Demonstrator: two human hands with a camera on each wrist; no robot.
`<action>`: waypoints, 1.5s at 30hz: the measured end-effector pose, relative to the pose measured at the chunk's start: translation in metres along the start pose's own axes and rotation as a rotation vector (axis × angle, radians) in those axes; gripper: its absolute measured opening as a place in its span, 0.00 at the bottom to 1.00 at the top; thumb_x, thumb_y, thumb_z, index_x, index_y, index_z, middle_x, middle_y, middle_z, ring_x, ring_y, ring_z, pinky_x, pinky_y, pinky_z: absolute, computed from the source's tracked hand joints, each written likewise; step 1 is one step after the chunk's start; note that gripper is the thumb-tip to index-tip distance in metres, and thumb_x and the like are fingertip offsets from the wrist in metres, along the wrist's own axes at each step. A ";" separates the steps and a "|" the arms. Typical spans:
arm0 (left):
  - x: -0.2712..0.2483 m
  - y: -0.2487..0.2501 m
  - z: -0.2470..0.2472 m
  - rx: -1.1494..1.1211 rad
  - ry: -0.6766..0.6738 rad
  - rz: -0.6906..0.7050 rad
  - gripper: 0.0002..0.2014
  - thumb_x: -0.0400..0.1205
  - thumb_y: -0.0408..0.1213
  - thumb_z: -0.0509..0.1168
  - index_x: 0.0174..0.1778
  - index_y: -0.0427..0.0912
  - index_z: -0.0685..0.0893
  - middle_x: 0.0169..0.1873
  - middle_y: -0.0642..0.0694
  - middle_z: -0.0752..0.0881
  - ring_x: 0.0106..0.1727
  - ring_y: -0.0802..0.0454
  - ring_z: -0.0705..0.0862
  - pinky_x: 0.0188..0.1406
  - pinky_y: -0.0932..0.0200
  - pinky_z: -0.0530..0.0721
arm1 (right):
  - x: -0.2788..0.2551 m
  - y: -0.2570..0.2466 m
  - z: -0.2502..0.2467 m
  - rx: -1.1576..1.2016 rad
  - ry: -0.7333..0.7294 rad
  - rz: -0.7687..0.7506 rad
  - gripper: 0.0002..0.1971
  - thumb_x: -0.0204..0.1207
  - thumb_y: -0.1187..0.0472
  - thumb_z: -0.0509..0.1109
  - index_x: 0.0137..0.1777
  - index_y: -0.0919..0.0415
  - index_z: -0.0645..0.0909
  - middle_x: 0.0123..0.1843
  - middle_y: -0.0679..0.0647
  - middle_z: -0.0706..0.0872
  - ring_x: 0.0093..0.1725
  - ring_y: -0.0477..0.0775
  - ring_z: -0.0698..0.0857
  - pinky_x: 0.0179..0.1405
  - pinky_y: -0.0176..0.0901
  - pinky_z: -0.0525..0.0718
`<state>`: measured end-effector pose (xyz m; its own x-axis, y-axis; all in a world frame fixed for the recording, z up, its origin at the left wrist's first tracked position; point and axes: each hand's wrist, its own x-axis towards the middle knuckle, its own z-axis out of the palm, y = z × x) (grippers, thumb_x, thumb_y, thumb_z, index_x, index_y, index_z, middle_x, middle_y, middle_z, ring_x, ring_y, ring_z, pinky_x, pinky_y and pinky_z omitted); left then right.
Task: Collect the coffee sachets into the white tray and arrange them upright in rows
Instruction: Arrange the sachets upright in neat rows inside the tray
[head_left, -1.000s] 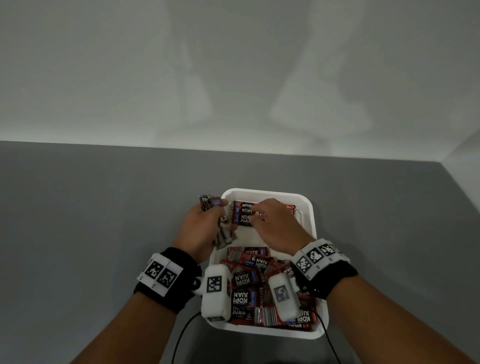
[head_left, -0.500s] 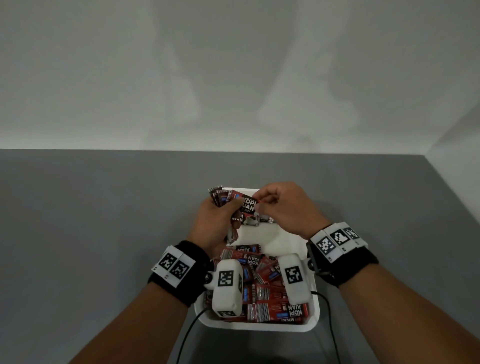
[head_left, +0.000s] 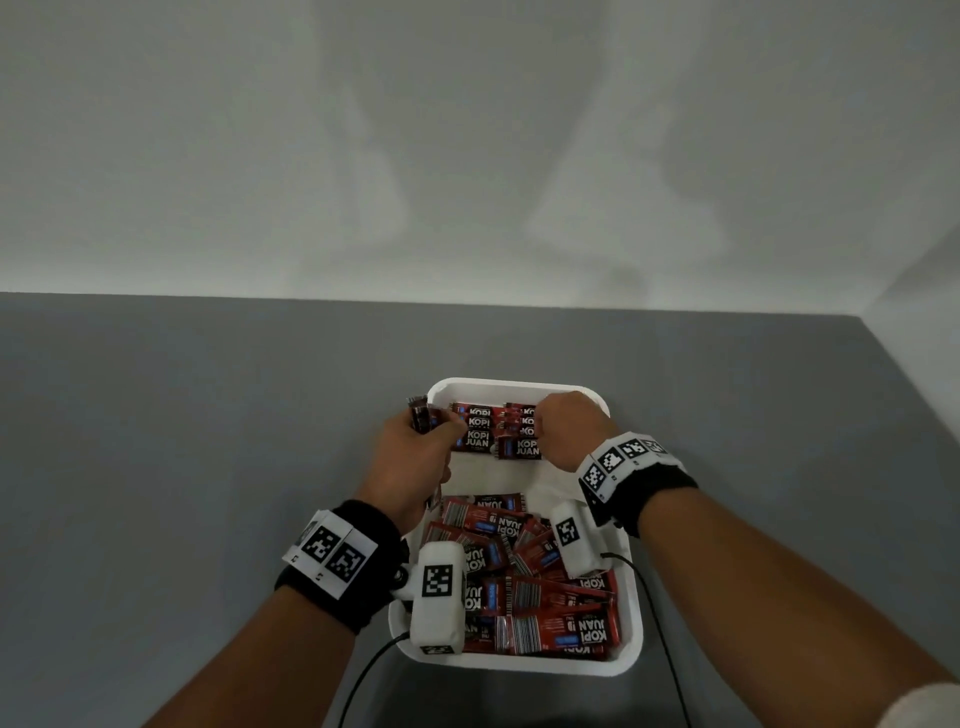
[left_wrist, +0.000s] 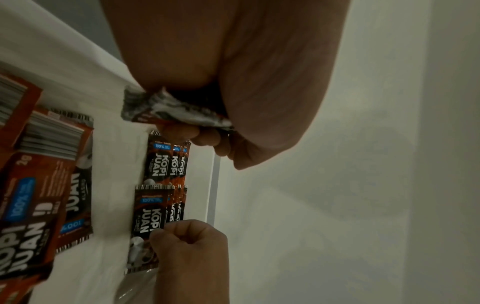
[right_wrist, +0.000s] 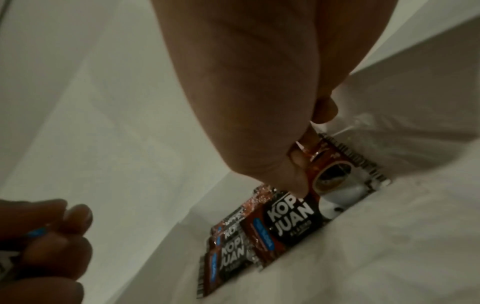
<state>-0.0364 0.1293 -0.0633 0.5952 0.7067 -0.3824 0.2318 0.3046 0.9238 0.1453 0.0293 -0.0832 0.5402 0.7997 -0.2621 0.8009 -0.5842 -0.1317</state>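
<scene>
Since the earlier frame, the right hand has lowered its pinched sachet into the far rows of the white tray; the left hand clutches a spare bundle. Row-building in progress; next, release it upright, then draw another.

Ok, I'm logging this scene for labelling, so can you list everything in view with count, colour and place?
white tray: one, white, on the grey table, near edge.
standing sachets: two short rows, red and black, upright at the tray's far wall; exact count unclear.
loose sachets: a jumbled pile, red and black, lying flat in the tray's near half.
held sachets: a small bunch, red and black, in the left hand.
table: one, grey.
wall: white, behind the table.
left hand: grips the bunch at the tray's far left corner.
right hand: pinches the front sachet of the right row.
</scene>
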 end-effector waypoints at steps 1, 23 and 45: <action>0.000 -0.001 -0.001 0.012 -0.008 -0.002 0.03 0.83 0.31 0.69 0.44 0.40 0.84 0.26 0.47 0.73 0.25 0.53 0.68 0.25 0.57 0.70 | 0.002 -0.001 0.003 -0.041 -0.004 -0.002 0.07 0.78 0.65 0.65 0.49 0.60 0.85 0.51 0.56 0.89 0.51 0.58 0.88 0.55 0.50 0.88; -0.003 -0.002 0.005 0.012 -0.036 -0.065 0.09 0.81 0.23 0.62 0.49 0.38 0.85 0.33 0.45 0.72 0.29 0.54 0.67 0.28 0.56 0.68 | -0.045 -0.005 0.031 -0.059 -0.113 -0.110 0.27 0.83 0.41 0.62 0.78 0.52 0.73 0.72 0.53 0.73 0.74 0.60 0.71 0.67 0.61 0.77; -0.001 -0.002 0.008 -0.333 -0.013 -0.078 0.04 0.86 0.31 0.68 0.53 0.34 0.85 0.36 0.42 0.80 0.28 0.55 0.75 0.22 0.62 0.73 | -0.055 -0.027 -0.026 0.969 0.184 -0.012 0.05 0.75 0.65 0.79 0.48 0.56 0.90 0.43 0.50 0.93 0.41 0.47 0.91 0.40 0.32 0.86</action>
<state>-0.0314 0.1234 -0.0648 0.5955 0.6658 -0.4495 0.0145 0.5506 0.8347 0.1006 0.0044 -0.0401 0.6312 0.7673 -0.1133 0.2931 -0.3712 -0.8811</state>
